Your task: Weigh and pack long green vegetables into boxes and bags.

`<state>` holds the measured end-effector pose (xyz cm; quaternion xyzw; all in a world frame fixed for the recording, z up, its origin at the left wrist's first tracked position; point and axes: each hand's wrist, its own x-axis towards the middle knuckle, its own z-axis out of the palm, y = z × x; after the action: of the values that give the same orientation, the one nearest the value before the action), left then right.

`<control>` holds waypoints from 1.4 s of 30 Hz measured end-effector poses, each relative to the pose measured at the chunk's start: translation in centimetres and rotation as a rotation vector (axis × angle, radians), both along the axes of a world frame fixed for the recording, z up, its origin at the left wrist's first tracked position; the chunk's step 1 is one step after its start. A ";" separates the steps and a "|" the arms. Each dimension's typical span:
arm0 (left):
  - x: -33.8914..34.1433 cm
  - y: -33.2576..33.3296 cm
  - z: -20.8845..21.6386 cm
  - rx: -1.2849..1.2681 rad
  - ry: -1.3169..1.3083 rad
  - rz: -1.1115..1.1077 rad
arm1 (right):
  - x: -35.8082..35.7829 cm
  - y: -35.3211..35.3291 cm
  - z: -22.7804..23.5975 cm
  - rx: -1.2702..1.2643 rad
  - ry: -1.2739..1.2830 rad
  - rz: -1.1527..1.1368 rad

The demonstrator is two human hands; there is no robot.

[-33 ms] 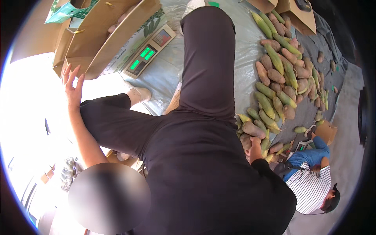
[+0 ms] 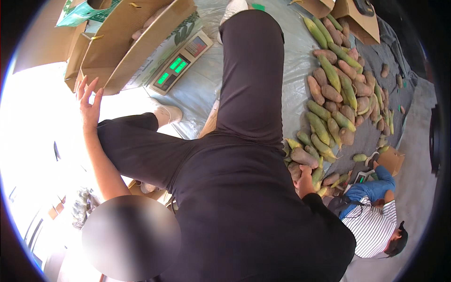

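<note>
My left hand [image 2: 89, 105] is stretched out with its fingers apart, at the near corner of a cardboard box [image 2: 141, 47]. The fingertips reach the box's lower edge; it grips nothing. Reddish-brown roots [image 2: 137, 34] show inside the box. Beside my right hip, my right hand [image 2: 306, 177] is closed on a brown root vegetable [image 2: 294, 171] at the near end of the pile. My body hides part of that hand and the root. Next to it lie a larger brown root [image 2: 303, 157] and green, radish-like roots [image 2: 322, 146].
A scale [image 2: 181, 63] with lit green displays lies beside the box. The long pile [image 2: 347, 87] of green and brown roots covers plastic sheeting [image 2: 296, 70]. Another person [image 2: 371, 216] in a striped shirt works at the right, near a second scale [image 2: 361, 177]. More boxes [image 2: 357, 21] stand far right.
</note>
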<state>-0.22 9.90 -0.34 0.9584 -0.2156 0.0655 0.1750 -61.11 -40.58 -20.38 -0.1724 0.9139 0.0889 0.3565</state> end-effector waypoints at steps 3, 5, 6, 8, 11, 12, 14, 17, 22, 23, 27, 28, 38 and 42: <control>-0.5 1.2 0.1 -0.005 -0.023 0.022 | 4.6 3.5 5.2 -0.083 -0.633 0.049; 0.0 -0.3 -0.4 -0.039 -0.022 -0.006 | 4.0 3.4 2.9 -0.090 -0.461 0.001; 0.0 -0.6 -0.3 -0.039 -0.034 -0.008 | 4.9 3.5 2.3 -0.076 -0.285 -0.048; -0.1 -0.5 -0.4 -0.096 0.013 0.024 | 6.4 3.1 1.7 -0.064 -0.353 0.016; -0.5 0.0 -0.2 -0.039 0.004 0.048 | 11.0 1.2 1.7 -0.036 -0.550 0.292; -0.5 0.1 -0.1 -0.042 -0.003 0.066 | 13.4 0.6 2.1 -0.073 -0.634 0.471; -0.6 0.3 -0.2 -0.041 0.006 0.076 | 18.5 -0.6 3.5 -0.197 -0.709 0.730; -0.3 0.4 -0.3 -0.061 -0.008 0.086 | 25.6 -4.2 4.4 -0.467 -0.737 0.935; -0.5 1.0 -0.3 -0.040 -0.004 0.110 | 40.3 -6.7 12.5 -0.604 -1.119 1.054; -0.7 1.1 -0.4 -0.030 0.010 0.136 | 43.5 -4.8 16.4 -0.606 -1.140 1.072; -0.5 1.0 -0.7 -0.066 0.023 0.156 | 52.3 -2.8 22.6 -0.604 -1.431 1.143; -0.4 0.8 -0.5 -0.069 0.017 0.158 | 54.3 -2.6 23.4 -0.556 -1.512 1.163; -0.6 0.8 -0.3 -0.059 0.058 0.177 | 64.9 16.6 26.8 0.149 -1.876 1.165; -0.6 1.3 -0.5 -0.070 0.046 0.152 | 65.6 21.6 24.9 0.457 -1.731 1.281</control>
<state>-0.79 11.20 -0.85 0.9666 -0.1359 0.0639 0.2079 4.49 -18.99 4.52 -0.5484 0.0582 0.2734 0.7881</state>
